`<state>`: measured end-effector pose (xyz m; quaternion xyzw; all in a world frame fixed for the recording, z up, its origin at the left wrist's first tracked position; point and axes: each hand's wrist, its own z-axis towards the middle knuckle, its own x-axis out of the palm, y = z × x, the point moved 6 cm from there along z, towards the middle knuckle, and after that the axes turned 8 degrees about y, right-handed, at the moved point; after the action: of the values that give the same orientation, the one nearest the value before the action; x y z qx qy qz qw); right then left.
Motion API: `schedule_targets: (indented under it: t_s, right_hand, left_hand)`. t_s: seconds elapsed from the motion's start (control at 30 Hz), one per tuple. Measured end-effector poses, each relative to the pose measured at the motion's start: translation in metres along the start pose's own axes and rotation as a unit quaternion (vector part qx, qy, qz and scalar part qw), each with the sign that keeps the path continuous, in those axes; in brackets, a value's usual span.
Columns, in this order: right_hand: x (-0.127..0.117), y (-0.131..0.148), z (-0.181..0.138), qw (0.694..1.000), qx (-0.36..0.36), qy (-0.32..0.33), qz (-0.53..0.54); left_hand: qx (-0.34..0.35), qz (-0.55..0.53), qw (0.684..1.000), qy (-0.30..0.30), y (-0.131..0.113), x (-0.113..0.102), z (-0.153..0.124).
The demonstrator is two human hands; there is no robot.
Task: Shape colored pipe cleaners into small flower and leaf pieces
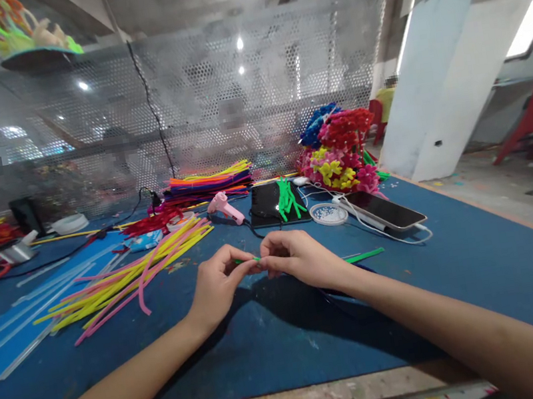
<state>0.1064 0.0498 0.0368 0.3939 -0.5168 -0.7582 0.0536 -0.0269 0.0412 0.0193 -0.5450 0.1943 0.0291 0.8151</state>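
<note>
My left hand (219, 282) and my right hand (296, 259) meet over the blue table top (288, 337). Both pinch a short green pipe cleaner (254, 259), of which only a small piece shows between the fingertips. Another green pipe cleaner (364, 255) lies flat just right of my right wrist. A spread of yellow and pink pipe cleaners (131, 275) fans out to the left of my left hand.
A pink glue gun (225, 208), a black pad with green pieces (287, 199), a dish of beads (328, 214), a phone with white cable (385, 210) and a heap of finished flowers (339, 147) lie behind. Clear glue sticks (22, 319) lie left. A perforated screen (229, 91) backs the table.
</note>
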Motion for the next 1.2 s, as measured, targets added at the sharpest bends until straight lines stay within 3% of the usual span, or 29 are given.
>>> schedule_targets:
  t_s: [0.57, 0.63, 0.73, 0.87, 0.93, 1.0, 1.1, 1.2]
  right_hand:
    - [0.002, -0.003, 0.003, 0.994, 0.0, 0.038, 0.102]
    - [-0.001, -0.001, 0.002, 0.998, -0.005, 0.028, 0.054]
    - [-0.01, 0.007, 0.0, 0.991, -0.04, -0.026, -0.123]
    - [-0.013, 0.024, -0.007, 0.917, -0.137, -0.11, -0.358]
    - [-0.006, 0.03, -0.012, 0.879, -0.202, -0.13, -0.412]
    - [0.001, 0.032, -0.016, 0.865, -0.231, -0.13, -0.425]
    - [0.001, 0.021, -0.012, 0.913, -0.165, -0.137, -0.346]
    - [-0.009, 0.004, -0.007, 0.972, -0.07, -0.161, -0.157]
  left_hand:
    - [0.0, -0.018, 1.0, -0.002, 0.001, -0.002, 0.001]
    - [0.006, -0.007, 1.0, 0.004, -0.001, -0.003, 0.002]
    - [0.033, 0.085, 0.996, 0.024, -0.008, -0.004, 0.003]
    - [0.047, 0.193, 0.98, 0.031, -0.013, -0.006, 0.007]
    - [-0.007, 0.124, 0.992, 0.014, -0.005, -0.01, 0.011]
    - [-0.077, -0.012, 0.997, -0.016, 0.008, -0.014, 0.013]
    - [-0.128, -0.214, 0.968, -0.038, 0.021, -0.008, 0.014]
    - [-0.145, -0.306, 0.941, 0.01, 0.023, 0.007, 0.012]
